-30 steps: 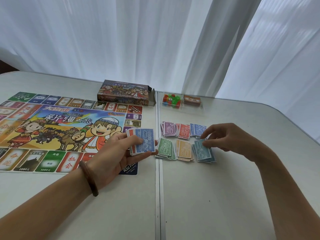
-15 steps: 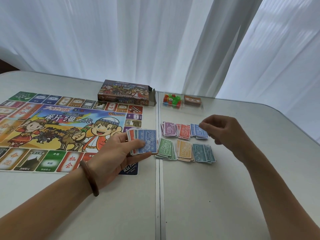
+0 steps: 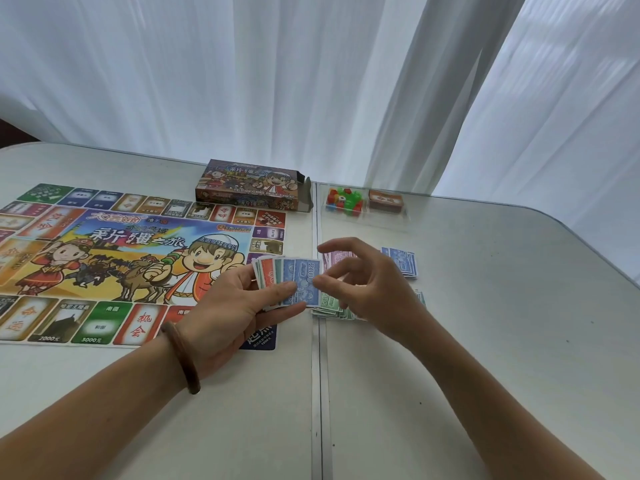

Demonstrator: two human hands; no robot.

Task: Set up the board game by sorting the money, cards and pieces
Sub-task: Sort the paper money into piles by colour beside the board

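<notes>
At counter (image 3: 485,341) centre, left grip (image 3: 242,299) is clasping a fan of unsorted banknotes (image 3: 287,280); right grip (image 3: 374,289), at 3 o'clock, is hovering loose-fingered, empty. Sorted money piles (image 3: 403,263) are lying beyond; pieces (image 3: 344,199) and card deck (image 3: 386,202), at 12 o'clock, are waiting.

Glossy printed board (image 3: 138,258), paper notes (image 3: 294,278), matt table (image 3: 485,341)

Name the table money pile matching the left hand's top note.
The blue pile, back right: same blue as the 2000 note; visible others are purple, green.
</notes>
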